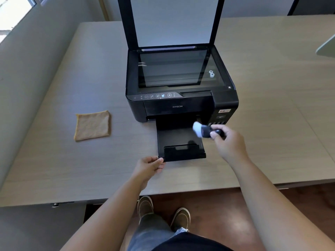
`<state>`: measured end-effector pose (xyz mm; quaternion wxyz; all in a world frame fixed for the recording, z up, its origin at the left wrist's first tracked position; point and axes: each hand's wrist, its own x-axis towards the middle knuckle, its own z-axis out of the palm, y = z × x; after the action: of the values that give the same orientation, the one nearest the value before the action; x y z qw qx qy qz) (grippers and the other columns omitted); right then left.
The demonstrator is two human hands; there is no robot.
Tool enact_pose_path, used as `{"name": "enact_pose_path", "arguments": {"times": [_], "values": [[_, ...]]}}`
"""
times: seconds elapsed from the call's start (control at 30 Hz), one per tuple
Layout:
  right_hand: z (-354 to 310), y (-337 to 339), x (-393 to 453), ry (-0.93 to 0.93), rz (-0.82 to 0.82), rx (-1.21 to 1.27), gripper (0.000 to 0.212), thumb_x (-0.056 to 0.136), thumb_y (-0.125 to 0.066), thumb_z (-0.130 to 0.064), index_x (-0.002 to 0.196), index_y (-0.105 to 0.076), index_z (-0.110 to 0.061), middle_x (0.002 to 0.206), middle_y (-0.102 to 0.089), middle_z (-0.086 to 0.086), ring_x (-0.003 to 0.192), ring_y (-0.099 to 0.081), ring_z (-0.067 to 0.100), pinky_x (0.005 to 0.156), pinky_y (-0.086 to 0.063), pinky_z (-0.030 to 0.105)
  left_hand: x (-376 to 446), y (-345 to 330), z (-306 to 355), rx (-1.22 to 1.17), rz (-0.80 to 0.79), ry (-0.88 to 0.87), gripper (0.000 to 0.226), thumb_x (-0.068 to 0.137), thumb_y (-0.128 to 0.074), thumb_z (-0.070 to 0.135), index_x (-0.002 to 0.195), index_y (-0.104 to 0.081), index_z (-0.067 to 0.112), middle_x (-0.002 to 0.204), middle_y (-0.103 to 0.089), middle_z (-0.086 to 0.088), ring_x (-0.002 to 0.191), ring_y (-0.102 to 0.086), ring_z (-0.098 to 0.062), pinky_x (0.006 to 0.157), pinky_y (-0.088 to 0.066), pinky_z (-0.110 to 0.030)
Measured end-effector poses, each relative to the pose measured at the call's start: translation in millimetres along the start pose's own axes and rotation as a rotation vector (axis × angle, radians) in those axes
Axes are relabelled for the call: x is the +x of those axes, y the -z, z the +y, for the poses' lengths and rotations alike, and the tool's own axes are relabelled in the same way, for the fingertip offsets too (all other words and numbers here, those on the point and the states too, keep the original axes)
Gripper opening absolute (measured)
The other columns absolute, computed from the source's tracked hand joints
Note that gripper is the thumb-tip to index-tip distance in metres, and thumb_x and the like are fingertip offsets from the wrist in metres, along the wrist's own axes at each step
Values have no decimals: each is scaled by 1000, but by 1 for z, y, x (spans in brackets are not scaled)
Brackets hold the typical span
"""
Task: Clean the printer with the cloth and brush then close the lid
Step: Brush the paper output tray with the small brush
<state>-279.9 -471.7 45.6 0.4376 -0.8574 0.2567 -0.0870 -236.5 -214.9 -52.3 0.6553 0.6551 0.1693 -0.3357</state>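
So from where I'm standing, going left to right: the orange cloth [92,125] is lying flat on the table [54,160], well off to the left of the printer [181,98] and nobody's touching it. Next over, the left hand [148,166] pinches the front-left corner of the pulled-out output tray [177,142], thumb on top, steadying it. The scanner lid [172,20] is standing straight up, glass [172,69] exposed. Then the right hand [228,140] grips the little brush [204,130] by its dark handle, white bristles pointing left and hovering just above the right side of the tray, near the paper slot.

Looks like the brushing step, tray first. My 2 cents on doing it well: keep that left hand braced so the tray doesn't flex, use short light strokes pulling dust outward toward the tray's front edge, not back into the slot. Work the corners and the flip-up stopper ridge, since crud likely collects there. Keep the bristles off the glass; I'd leave that for the cloth.
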Motion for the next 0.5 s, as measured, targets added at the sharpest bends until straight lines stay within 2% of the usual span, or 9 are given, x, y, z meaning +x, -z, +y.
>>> {"name": "enact_pose_path", "arguments": {"times": [0.07, 0.2, 0.23, 0.3, 0.33, 0.37, 0.5], "values": [[-4, 1, 4, -7, 51, 61, 20, 86, -63, -17, 103, -68, -28, 87, -70, -5, 81, -63, 14, 68, -43, 18, -2, -3, 1, -80, 8, 44, 22, 89, -65, 8, 109, -63, 1, 98, -69, -15, 85, -66, -16, 82, -55, -27], [-19, -13, 2, 56, -25, 35, 20, 85, -65, -17, 101, -69, -27, 85, -69, -3, 73, -60, 13, 64, -42, 13, -3, -7, 3, -212, 55, 90, 40, 84, -64, -8, 118, -52, 9, 110, -62, -19, 99, -66, -26, 80, -56, -30], [-22, -19, 0, 66, -60, 54, 17, 85, -65, -19, 98, -68, -30, 84, -69, -2, 74, -62, 15, 65, -46, 15, -2, -9, 3, -198, 77, 79, 47, 82, -64, -11, 120, -50, 12, 112, -60, -19, 101, -65, -28, 81, -56, -31], [-32, -33, -6, 90, -140, 122, 10, 86, -62, -26, 90, -63, -34, 79, -68, -1, 74, -64, 21, 69, -53, 30, -3, -10, 4, -177, 102, 45, 55, 80, -64, -15, 123, -47, 14, 112, -58, -20, 101, -64, -30, 83, -56, -34], [-37, -40, -9, 104, -167, 142, 8, 87, -59, -28, 89, -61, -35, 75, -66, 0, 71, -64, 23, 68, -54, 37, -4, -10, 5, -195, 95, 32, 56, 80, -64, -16, 123, -46, 15, 111, -60, -20, 101, -64, -30, 84, -56, -34], [-41, -46, -11, 127, -189, 138, 7, 88, -56, -27, 89, -58, -34, 72, -63, 0, 68, -61, 24, 66, -52, 38, -4, -11, 6, -222, 84, 23, 55, 80, -63, -16, 123, -45, 15, 109, -61, -19, 101, -65, -29, 84, -56, -34], [-66, -68, -6, 198, -320, -13, 3, 91, -54, -27, 90, -56, -28, 70, -55, -5, 56, -47, 11, 51, -38, 17, -3, -8, 12, -166, 105, -4, 54, 80, -66, -11, 122, -46, 16, 107, -66, -18, 103, -65, -29, 89, -55, -38]]}}
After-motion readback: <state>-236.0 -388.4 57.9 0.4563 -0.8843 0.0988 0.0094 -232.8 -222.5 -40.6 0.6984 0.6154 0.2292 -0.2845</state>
